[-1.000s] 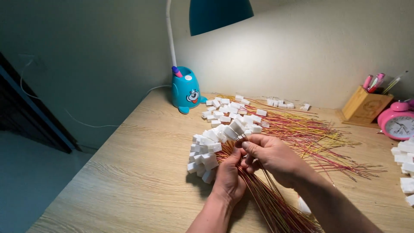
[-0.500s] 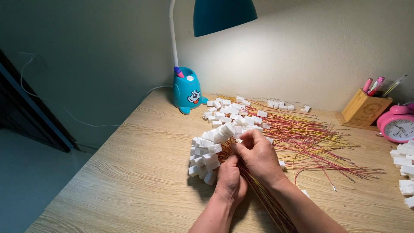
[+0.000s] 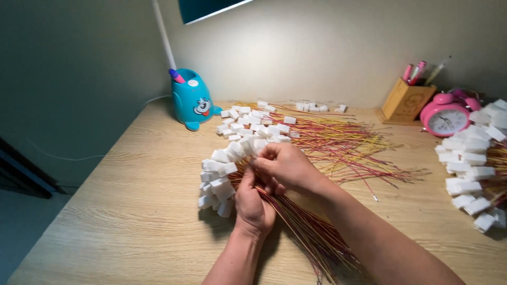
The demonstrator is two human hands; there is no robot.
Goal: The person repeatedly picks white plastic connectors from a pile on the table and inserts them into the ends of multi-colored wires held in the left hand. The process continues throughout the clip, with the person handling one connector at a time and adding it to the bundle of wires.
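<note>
A: Where does the bundle sit against the hands?

B: The left hand [image 3: 253, 203] is wrapped round the wire bundle [image 3: 306, 232], fingers pressed together on the red and yellow strands. The white connectors [image 3: 224, 169] fan out from that hand toward 10 and 11 o'clock, touching the bench [image 3: 132, 211], and the loose tails run off toward 5 o'clock under the right forearm.

A: And the other hand?

B: The right hand [image 3: 288, 166] lies just above the left one, at its 1 o'clock. Its fingertips are pinched on one connector at the top of the fan. I cannot tell whether a wire is caught in the pinch as well.

A: What lies around them?

B: Beyond the hands, at 12 to 2 o'clock, loose wires [image 3: 343, 145] are spread over the bench, with scattered connectors [image 3: 253, 124] at their far end. Well apart at 3 o'clock, by the right edge, a second heap of connectors [image 3: 472, 163] rests on more wires.

A: Anything at the back?

B: A blue cartoon-shaped pen pot [image 3: 193, 103] stands at 11 o'clock, with the white lamp stem [image 3: 163, 34] rising behind it. At 2 o'clock a wooden pen holder [image 3: 405, 103] stands against the wall, and a pink alarm clock [image 3: 448, 116] stands just beside it.
</note>
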